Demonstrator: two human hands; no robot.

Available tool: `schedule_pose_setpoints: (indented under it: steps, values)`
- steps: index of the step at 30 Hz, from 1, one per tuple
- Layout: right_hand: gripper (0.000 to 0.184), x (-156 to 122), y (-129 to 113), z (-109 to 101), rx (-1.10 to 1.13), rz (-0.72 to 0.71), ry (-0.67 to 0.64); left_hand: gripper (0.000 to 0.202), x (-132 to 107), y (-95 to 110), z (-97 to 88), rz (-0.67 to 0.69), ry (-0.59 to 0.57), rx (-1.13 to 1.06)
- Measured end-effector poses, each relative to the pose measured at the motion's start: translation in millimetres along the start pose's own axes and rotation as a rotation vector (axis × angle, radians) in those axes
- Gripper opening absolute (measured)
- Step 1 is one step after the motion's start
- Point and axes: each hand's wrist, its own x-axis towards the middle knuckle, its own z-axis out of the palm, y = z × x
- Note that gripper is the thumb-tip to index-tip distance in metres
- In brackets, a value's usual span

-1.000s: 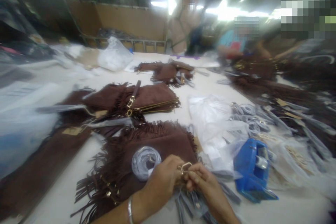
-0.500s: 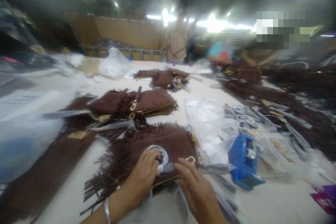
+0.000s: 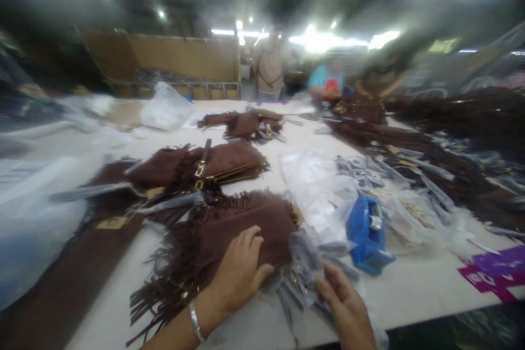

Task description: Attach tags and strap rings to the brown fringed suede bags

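Fringed brown bag (image 3: 252,216): flat on the counter (image 3: 414,292), near centre.
Left hand (image 3: 241,265): open, gripping nothing, laid over the bag, apparently to steady it.
Right hand (image 3: 344,298): fingers pinching a plastic-wrapped bundle (image 3: 305,257) by the bag's right edge.
Blue dispenser (image 3: 361,232): right, crowding that side with white plastic (image 3: 305,178).
Bag stack (image 3: 238,158): beyond, far left.

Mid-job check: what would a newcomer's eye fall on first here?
Probably the brown fringed bag in the near middle, with the left hand spread over it. Next, the bright blue tape dispenser to its right, then the grey plastic-wrapped bundle at the bag's right edge, in the right hand's fingers.
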Motion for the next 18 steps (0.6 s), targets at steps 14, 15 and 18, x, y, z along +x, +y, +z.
schedule_pose_setpoints:
  steps: [14,15,18]
  values:
    - [0.026,-8,-13,-13,-0.322,-0.429,-0.198,0.009,33,-32,-7.6,-0.250,-0.019,-0.255]
    - [0.026,-6,-19,-9,-0.440,-0.542,-0.228,0.008,29,-28,-8.0,-0.214,-0.001,-0.234]
    - [0.029,1,-29,4,-0.591,-0.689,-0.232,0.016,22,-13,-7.6,-0.104,-0.017,-0.100]
